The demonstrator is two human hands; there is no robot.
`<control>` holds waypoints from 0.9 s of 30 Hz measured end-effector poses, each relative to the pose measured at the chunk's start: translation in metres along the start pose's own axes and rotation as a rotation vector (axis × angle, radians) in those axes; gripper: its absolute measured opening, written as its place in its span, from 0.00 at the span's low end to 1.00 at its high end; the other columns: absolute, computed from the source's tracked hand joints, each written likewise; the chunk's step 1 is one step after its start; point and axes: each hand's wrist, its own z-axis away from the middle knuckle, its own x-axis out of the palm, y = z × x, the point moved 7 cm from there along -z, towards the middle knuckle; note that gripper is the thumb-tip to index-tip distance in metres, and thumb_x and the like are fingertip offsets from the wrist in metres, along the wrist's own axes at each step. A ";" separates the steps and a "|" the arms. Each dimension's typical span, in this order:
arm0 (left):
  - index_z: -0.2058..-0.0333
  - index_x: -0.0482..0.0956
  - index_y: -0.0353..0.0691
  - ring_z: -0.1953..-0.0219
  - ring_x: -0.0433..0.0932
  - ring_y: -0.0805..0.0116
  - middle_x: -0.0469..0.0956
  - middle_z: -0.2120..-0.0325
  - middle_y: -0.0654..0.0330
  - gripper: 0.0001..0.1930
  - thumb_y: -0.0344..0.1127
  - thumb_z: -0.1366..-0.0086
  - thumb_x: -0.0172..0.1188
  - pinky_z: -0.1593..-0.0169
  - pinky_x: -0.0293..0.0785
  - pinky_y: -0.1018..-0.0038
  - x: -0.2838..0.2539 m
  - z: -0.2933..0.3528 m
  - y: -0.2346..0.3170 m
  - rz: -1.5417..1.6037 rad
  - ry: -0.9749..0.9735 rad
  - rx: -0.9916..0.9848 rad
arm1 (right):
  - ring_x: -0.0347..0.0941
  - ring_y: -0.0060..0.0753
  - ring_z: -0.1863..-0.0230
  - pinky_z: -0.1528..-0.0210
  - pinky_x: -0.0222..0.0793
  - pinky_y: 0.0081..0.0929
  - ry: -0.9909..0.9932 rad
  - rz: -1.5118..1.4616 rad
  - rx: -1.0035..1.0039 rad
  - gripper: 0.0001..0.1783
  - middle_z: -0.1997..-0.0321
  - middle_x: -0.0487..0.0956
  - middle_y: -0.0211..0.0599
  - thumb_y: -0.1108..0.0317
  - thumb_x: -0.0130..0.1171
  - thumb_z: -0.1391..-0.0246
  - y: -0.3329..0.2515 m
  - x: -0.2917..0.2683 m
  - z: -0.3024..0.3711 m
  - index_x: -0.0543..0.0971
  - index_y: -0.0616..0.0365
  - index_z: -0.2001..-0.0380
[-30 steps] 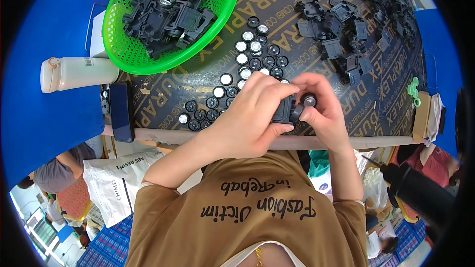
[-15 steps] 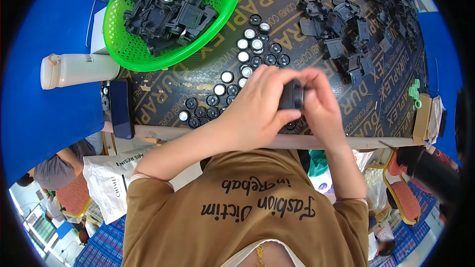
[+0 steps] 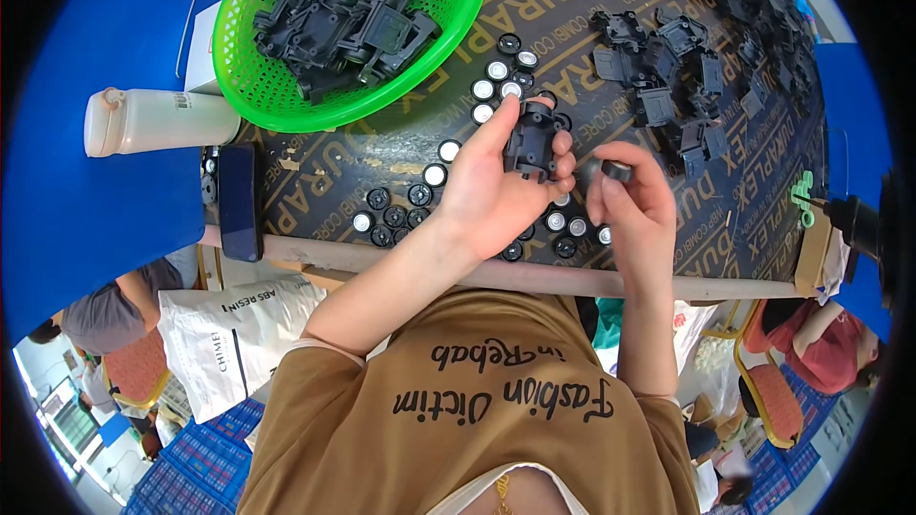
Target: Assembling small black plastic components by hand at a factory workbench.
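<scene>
My left hand (image 3: 482,186) is closed round a black plastic toy-car chassis (image 3: 532,143), held above the table with its moulded side showing. To its right, apart from the chassis, my right hand (image 3: 641,200) pinches a small black wheel (image 3: 616,170) between thumb and fingers. Loose black wheels, several with silver hubs (image 3: 435,175), lie spread on the table beneath and around my left hand. Some of them are hidden behind my hands. More small wheels (image 3: 566,247) sit near the table's front edge between my wrists.
A green plastic basket (image 3: 468,24) heaped with black chassis stands at the far left. Loose black chassis parts (image 3: 658,107) cover the far right. At left are a pale bottle (image 3: 162,122) and a dark phone (image 3: 240,202). Light green rings (image 3: 804,195) and a black tool (image 3: 854,224) are at right.
My hands have moved apart. The chassis has turned to show more of its face in my left hand, and a wheel now shows in my right fingers.
</scene>
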 end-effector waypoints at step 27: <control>0.52 0.61 0.43 0.64 0.64 0.74 0.66 0.68 0.61 0.17 0.48 0.31 0.37 0.55 0.63 0.76 0.017 0.029 -0.012 -0.341 0.133 0.428 | 0.67 0.43 0.63 0.59 0.65 0.34 0.094 0.537 -0.663 0.21 0.67 0.74 0.39 0.83 0.57 0.66 -0.028 0.039 0.022 0.71 0.60 0.63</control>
